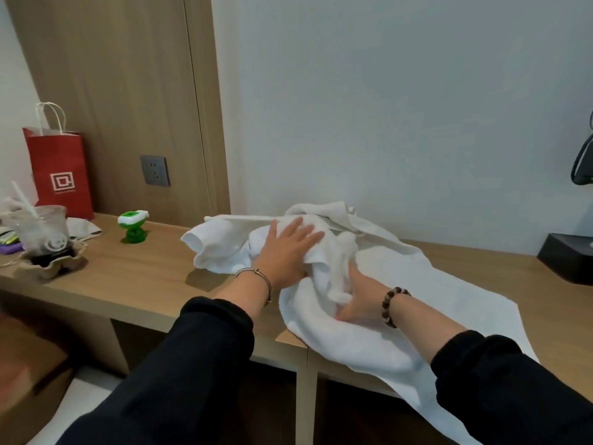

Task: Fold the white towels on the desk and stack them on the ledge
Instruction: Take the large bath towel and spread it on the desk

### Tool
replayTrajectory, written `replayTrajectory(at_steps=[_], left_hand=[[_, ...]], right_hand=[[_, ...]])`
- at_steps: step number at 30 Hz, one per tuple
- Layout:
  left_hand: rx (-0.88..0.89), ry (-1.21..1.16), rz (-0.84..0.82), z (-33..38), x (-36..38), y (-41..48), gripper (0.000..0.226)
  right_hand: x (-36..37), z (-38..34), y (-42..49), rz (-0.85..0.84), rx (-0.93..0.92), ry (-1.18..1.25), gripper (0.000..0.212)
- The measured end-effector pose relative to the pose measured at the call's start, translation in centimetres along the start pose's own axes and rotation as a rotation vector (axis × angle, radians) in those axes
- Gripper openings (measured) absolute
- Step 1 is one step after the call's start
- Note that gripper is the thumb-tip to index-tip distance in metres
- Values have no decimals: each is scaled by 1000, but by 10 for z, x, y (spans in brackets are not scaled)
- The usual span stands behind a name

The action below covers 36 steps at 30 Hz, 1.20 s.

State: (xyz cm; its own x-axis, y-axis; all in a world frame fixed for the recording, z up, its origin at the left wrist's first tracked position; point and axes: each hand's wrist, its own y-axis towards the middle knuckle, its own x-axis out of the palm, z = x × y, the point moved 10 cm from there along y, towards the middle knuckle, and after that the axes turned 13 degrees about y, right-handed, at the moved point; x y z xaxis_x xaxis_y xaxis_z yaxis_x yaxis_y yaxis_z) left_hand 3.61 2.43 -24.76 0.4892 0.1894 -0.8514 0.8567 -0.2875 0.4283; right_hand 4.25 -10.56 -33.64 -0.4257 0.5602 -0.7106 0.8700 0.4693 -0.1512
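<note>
Head view, fingers: left hand (288, 248) spread flat, pressing on the towel heap; right hand (361, 298) grasping a towel fold.
Towels: white towels (401, 284) bunched on the desk (144, 274), count unclear; one drapes over the front edge.
Wrists: two bracelets, one each.
Desk left: one red bag (59, 175), one cup (41, 232), one green toy (133, 228).

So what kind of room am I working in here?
Probably a hotel or guest room: a built-in wooden desk against a plain wall, a heap of white towels, and a takeaway drink cup beside a red paper bag.
</note>
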Motion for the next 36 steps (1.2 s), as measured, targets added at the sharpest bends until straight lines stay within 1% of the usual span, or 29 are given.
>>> replayTrajectory(at_steps=[1, 3, 4, 5, 6, 8, 9, 11, 12, 13, 15, 16, 17, 19, 21, 22, 23, 24, 25, 26, 27, 28, 29, 30, 31, 33, 34, 35, 36], left_hand=[[24, 11, -47, 2, 5, 1, 68], [45, 59, -32, 0, 2, 0, 49], [61, 90, -29, -2, 2, -3, 45], [67, 99, -43, -7, 4, -7, 44], [56, 94, -59, -16, 7, -11, 44], [8, 111, -64, -42, 9, -23, 40], [-8, 156, -71, -55, 13, -31, 36], [-43, 290, -148, -85, 29, -52, 30], [-75, 347, -234, -100, 40, -64, 30], [-134, 386, -345, -118, 51, -77, 32], [-297, 330, -529, -149, 63, -94, 43], [-349, 257, -583, -156, 64, -96, 50], [-365, 193, -592, -156, 58, -90, 51], [-396, 84, -490, -149, 32, -66, 36], [-428, -126, -290, -127, -2, -42, 30], [-378, -291, -252, -106, -13, -31, 31], [-279, -424, -297, -75, -14, -26, 31], [-156, -517, -408, -40, -8, -27, 37], [-58, -528, -544, -8, 6, -34, 50], [7, -458, -661, 15, 22, -43, 66], [66, -316, -742, 28, 37, -54, 79], [111, -166, -783, 35, 47, -62, 84], [141, -50, -788, 36, 53, -66, 81], [153, 9, -778, 34, 56, -69, 71], [161, 16, -746, 30, 54, -69, 55], [137, -34, -700, 19, 50, -67, 18], [104, -66, -714, 13, 49, -67, 21], [81, -87, -766, 8, 50, -69, 27], [74, -67, -844, 5, 50, -71, 29]], right_hand=[[-3, -2, -1, 26, -33, -9, 128], [-10, -5, -2, 53, -64, -5, 119], [-12, -5, -3, 47, -57, 7, 114], [-13, -3, -4, 33, -44, 12, 106], [-13, -1, -6, 7, -31, -1, 92], [-11, 7, -14, -92, 16, -8, 63], [-10, 13, -19, -154, 48, 40, 56], [-7, 25, -30, -273, 100, 139, 51], [-10, 30, -32, -296, 108, 80, 56], [-14, 36, -31, -295, 108, -35, 65], [-21, 42, -28, -231, 100, -207, 81], [-24, 46, -26, -179, 111, -265, 89], [-26, 50, -26, -127, 124, -320, 98], [-27, 58, -24, -60, 159, -373, 109], [-33, 59, -22, 6, 182, -285, 108], [-38, 58, -20, 44, 186, -240, 106], [-42, 56, -19, 75, 186, -227, 101], [-44, 53, -17, 96, 180, -248, 94], [-43, 51, -16, 107, 174, -293, 84], [-41, 49, -15, 102, 175, -346, 74], [-39, 50, -14, 79, 182, -409, 65], [-41, 50, -15, 63, 187, -493, 58], [-51, 47, -17, 91, 189, -598, 51], [-70, 42, -20, 192, 182, -714, 44], [-96, 33, -25, 356, 178, -806, 37], [-142, 15, -43, 710, 160, -796, 27], [-151, 9, -48, 818, 136, -769, 24], [-150, 6, -45, 818, 135, -762, 20], [-141, 9, -35, 712, 152, -756, 17]])
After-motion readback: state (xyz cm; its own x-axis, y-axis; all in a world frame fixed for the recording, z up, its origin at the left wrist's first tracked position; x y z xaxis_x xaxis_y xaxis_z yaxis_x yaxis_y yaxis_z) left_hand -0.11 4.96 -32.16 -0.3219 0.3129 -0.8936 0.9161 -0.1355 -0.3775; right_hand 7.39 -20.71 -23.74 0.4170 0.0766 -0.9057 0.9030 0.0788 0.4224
